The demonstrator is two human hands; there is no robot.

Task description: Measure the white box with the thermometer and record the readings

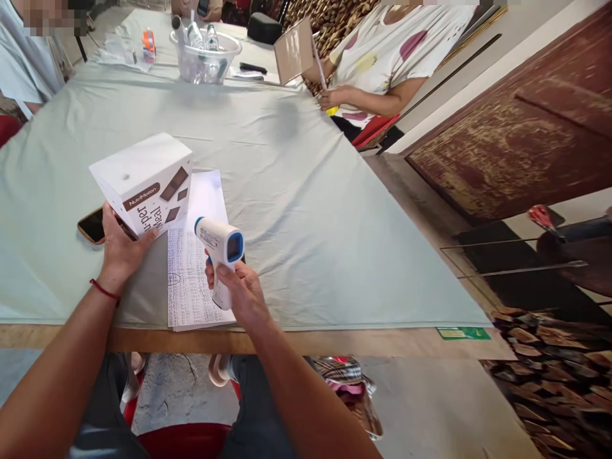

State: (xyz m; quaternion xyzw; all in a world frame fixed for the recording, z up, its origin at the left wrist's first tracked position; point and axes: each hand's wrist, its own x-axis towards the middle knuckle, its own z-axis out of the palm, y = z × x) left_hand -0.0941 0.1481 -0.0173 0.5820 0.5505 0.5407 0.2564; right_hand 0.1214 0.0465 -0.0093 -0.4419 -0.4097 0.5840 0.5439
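My left hand [123,245] grips a white box [148,172] by its lower near corner and holds it tilted over the table. The box has brown print reading NutriMotion and pictures of brown bars. A white infrared thermometer [216,245] with blue trim is in my right hand [241,287], the fingers wrapped round its handle and its small screen facing me. Handwritten paper sheets [191,280] lie beneath the thermometer, partly covered by it. A phone [92,226] rests on the cloth beside my left hand, partly hidden by the hand and box.
A pale cloth covers the table [325,255]. At its far end stands a clear plastic tub [205,60] with bottles, near an orange object [148,44]. A person at the right [382,64] holds a cardboard box [294,51]; another person sits at the left [29,57].
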